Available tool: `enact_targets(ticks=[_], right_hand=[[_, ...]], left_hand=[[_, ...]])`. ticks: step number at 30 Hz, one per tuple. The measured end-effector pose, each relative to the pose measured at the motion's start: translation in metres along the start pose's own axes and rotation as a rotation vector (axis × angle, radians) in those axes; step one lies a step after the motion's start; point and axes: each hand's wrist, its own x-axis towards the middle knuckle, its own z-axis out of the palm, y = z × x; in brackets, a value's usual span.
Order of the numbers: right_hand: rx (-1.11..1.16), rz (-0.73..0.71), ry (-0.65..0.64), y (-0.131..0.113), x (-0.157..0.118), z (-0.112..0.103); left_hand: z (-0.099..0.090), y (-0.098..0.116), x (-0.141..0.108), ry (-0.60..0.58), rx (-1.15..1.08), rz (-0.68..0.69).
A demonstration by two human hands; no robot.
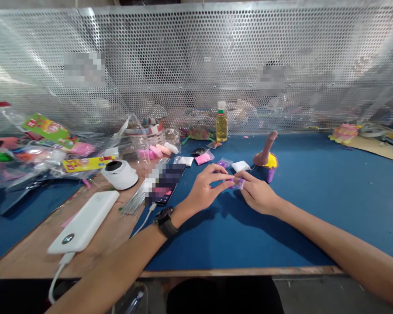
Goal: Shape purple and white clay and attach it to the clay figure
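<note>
My left hand (207, 186), with a dark watch on the wrist, pinches purple clay at its fingertips. My right hand (258, 194) holds a small clear packet (239, 182) with purple in it, and the fingertips of both hands nearly meet there. Just beyond my hands lie a purple packet (225, 163), a white packet (240, 166) and a pink packet (203, 158). To the right of them stands a clay figure with a purple base (269, 174), a yellow top and a brown upright piece (267, 148).
A phone (170, 185), metal wires (139, 196), a white power bank (85, 221) and a white roll (120, 174) lie left. A bottle of yellow liquid (221, 124) stands before the perforated metal screen (190, 56). Cardboard (376, 147) lies at the far right.
</note>
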Motion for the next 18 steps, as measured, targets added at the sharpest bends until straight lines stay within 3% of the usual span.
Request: enact_targets(ticks=[5, 8, 12, 15, 18], right_hand=[[0.234, 0.026, 0.028, -0.006, 0.002, 0.004], [0.336, 0.074, -0.028, -0.010, 0.003, 0.005], [0.415, 0.163, -0.088, -0.008, 0.003, 0.004], [0.465, 0.232, -0.084, -0.002, 0.004, 0.004], [0.506, 0.296, -0.077, 0.002, 0.004, 0.004]], left_hand=[[0.004, -0.005, -0.003, -0.073, 0.055, 0.075], [0.005, -0.005, -0.003, -0.069, 0.066, 0.065], [0.004, 0.002, 0.000, -0.032, -0.037, -0.077], [0.002, 0.007, 0.003, 0.073, -0.199, -0.239], [0.001, 0.007, 0.006, 0.164, -0.287, -0.306]])
